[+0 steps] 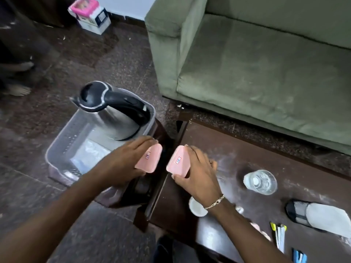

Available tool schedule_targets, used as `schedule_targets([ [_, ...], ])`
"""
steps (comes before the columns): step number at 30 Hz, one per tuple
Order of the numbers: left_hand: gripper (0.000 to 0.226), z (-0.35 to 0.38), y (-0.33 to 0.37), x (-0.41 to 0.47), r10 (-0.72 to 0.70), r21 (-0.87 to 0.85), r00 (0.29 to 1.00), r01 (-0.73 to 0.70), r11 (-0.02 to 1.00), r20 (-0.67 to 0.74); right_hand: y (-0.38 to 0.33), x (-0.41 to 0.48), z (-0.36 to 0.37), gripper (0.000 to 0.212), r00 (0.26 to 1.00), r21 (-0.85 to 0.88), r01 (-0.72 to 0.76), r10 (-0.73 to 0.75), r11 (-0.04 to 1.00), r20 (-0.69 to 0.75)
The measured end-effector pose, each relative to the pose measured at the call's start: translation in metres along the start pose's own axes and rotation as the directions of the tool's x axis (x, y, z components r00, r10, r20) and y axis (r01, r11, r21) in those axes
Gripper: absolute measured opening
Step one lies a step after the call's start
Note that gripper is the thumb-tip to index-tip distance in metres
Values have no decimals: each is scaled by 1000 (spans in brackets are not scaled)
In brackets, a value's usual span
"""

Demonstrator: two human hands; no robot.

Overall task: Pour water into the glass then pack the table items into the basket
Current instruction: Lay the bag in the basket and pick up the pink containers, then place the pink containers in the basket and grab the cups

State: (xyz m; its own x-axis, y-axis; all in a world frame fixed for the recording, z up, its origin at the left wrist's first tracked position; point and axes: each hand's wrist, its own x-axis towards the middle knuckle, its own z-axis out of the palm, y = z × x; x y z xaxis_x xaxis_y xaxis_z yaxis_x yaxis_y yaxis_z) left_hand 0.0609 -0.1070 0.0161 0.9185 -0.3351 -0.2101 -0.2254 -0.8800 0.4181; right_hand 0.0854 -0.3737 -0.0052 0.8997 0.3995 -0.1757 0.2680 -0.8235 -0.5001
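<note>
A steel kettle (115, 111) with a black lid and handle stands in the far corner of the grey plastic basket (57, 147), which sits on a low stool left of the dark table (237, 145). My left hand (123, 160) grips a pink box (150, 158) over the basket's right edge. My right hand (197, 171) holds a second pink box (177, 161) above the table's left edge. A glass (261, 182) with water in it stands on the table to the right of my right hand.
A green sofa (256, 63) stands behind the table. On the table lie a small white dish (195, 207), a black-and-grey mesh item (319, 215) and a few packets (280, 236). Boxes (91, 16) sit on the floor at the back. Another person's feet (17, 88) show at far left.
</note>
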Motion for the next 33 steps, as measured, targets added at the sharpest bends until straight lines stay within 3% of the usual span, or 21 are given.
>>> schedule_targets([
  [7, 108, -64, -100, -81, -169, 26, 984, 168, 985, 51, -126, 30, 29, 88, 992, 125, 117, -111, 985, -54],
  [14, 108, -50, -159, -101, -168, 61, 967, 159, 985, 190, -184, 42, 87, 87, 992, 29, 126, -126, 992, 8],
  [22, 110, -26, -185, -91, -90, 86, 954, 68, 994, 286, -196, 45, 133, 83, 993, -182, 86, -68, 980, 100],
  [33, 118, -15, -181, -91, -126, 56, 951, 115, 992, 281, -189, 44, 130, 100, 979, -112, 130, -109, 985, 170],
])
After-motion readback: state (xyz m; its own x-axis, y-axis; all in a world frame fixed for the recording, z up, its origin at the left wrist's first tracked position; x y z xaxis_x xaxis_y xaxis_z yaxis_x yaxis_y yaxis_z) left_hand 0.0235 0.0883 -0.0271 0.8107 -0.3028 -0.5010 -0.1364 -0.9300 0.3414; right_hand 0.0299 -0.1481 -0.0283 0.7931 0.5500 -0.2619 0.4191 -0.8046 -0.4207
